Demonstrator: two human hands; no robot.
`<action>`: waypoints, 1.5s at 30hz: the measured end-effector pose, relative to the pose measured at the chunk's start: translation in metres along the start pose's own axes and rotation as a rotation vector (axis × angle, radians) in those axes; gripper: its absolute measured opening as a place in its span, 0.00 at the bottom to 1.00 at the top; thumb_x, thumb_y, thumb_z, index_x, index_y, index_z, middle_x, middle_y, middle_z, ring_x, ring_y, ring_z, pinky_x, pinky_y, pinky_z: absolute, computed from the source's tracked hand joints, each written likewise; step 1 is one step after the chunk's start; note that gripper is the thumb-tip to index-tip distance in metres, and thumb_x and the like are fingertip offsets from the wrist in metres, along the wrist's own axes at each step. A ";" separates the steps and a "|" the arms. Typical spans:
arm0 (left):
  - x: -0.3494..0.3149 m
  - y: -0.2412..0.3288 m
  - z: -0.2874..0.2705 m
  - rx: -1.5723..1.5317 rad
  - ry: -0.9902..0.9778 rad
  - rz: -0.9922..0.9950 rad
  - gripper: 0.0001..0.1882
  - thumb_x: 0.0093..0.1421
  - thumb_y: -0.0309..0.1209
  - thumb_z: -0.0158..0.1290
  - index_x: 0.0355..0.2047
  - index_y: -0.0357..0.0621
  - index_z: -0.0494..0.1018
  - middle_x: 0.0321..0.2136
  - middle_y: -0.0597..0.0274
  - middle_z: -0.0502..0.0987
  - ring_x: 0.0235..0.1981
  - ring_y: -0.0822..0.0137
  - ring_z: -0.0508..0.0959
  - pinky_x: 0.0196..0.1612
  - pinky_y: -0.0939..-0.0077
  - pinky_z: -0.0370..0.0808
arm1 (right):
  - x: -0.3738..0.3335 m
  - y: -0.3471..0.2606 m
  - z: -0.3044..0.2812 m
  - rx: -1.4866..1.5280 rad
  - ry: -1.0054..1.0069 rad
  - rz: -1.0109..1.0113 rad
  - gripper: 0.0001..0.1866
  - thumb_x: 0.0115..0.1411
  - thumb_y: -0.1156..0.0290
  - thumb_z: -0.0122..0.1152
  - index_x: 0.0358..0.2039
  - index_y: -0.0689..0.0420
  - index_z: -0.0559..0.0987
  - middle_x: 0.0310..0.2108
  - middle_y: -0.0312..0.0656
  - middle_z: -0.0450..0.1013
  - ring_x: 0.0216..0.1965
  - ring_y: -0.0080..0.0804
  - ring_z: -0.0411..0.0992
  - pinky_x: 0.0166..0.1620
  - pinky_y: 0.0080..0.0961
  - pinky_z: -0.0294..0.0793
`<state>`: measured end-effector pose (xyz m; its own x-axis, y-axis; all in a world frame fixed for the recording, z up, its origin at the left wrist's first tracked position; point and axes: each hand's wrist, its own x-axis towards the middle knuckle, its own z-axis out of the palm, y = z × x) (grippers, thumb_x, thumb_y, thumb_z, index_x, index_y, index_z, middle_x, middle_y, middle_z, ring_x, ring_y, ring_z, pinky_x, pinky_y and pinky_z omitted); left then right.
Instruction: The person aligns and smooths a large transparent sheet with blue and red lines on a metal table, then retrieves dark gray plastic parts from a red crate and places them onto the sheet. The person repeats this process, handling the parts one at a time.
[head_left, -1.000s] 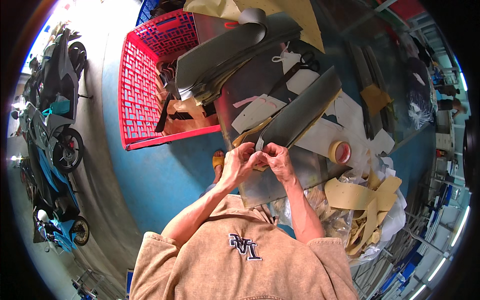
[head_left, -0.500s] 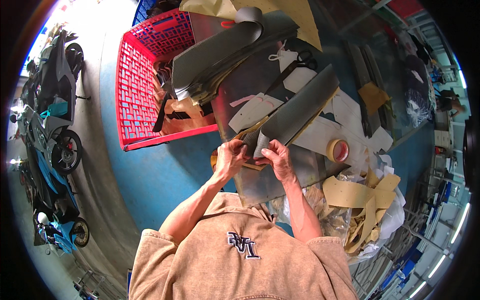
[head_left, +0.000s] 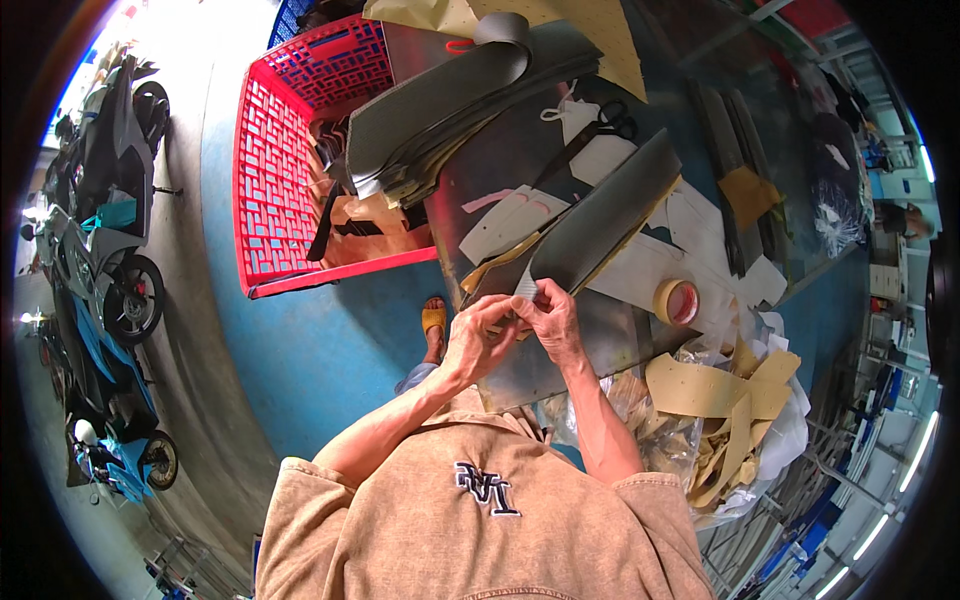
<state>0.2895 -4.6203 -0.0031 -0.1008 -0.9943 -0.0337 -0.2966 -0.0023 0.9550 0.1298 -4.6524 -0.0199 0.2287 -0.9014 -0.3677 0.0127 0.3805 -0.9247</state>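
A long dark grey strip of sheet material (head_left: 610,220) lies slantwise on the table, over more strips with yellowish-tan edges. Its near end, with a paler grey turned-up edge, is pinched by my right hand (head_left: 552,322), thumb and fingers together. My left hand (head_left: 478,340) has its fingers bent in and meeting the right fingertips at that corner. What the left fingers hold is hidden. Just left of the strip lie white cut pieces (head_left: 512,225) with pink marks. Black-handled scissors (head_left: 580,145) rest beyond it.
A red plastic crate (head_left: 270,190) holding scraps stands left of the table, with a stack of grey strips (head_left: 430,110) at its right side. A tape roll (head_left: 677,301) lies right. Tan scraps in a plastic bag (head_left: 740,400) are near right. Motorcycles (head_left: 120,280) stand far left.
My left hand has moved slightly right and down, off the folded grey layers, to the right fingertips. The strip's end lies flatter. A sandalled foot has come into sight below the crate.
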 end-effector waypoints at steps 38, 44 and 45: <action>0.019 -0.013 -0.011 0.089 -0.028 -0.218 0.25 0.46 0.35 0.67 0.43 0.38 0.74 0.22 0.63 0.73 0.23 0.71 0.71 0.29 0.76 0.72 | 0.005 -0.001 0.003 -0.013 -0.037 0.095 0.11 0.61 0.69 0.61 0.27 0.64 0.78 0.21 0.34 0.74 0.23 0.18 0.72 0.25 0.18 0.74; 0.021 -0.010 -0.015 0.058 -0.066 -0.284 0.27 0.47 0.35 0.67 0.45 0.36 0.73 0.27 0.60 0.76 0.25 0.73 0.72 0.30 0.77 0.72 | 0.007 -0.008 0.001 0.068 -0.041 0.118 0.08 0.60 0.71 0.62 0.28 0.63 0.78 0.22 0.35 0.75 0.24 0.18 0.74 0.26 0.18 0.77; 0.022 -0.008 -0.015 0.052 -0.079 -0.301 0.27 0.47 0.35 0.67 0.45 0.35 0.73 0.27 0.60 0.77 0.25 0.73 0.73 0.30 0.77 0.72 | 0.007 -0.009 0.001 0.080 -0.034 0.130 0.08 0.59 0.70 0.63 0.28 0.63 0.79 0.22 0.35 0.75 0.24 0.19 0.74 0.26 0.18 0.77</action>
<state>0.3044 -4.6440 -0.0073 -0.0741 -0.9385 -0.3373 -0.3726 -0.2877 0.8823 0.1325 -4.6617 -0.0135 0.2666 -0.8365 -0.4787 0.0578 0.5097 -0.8584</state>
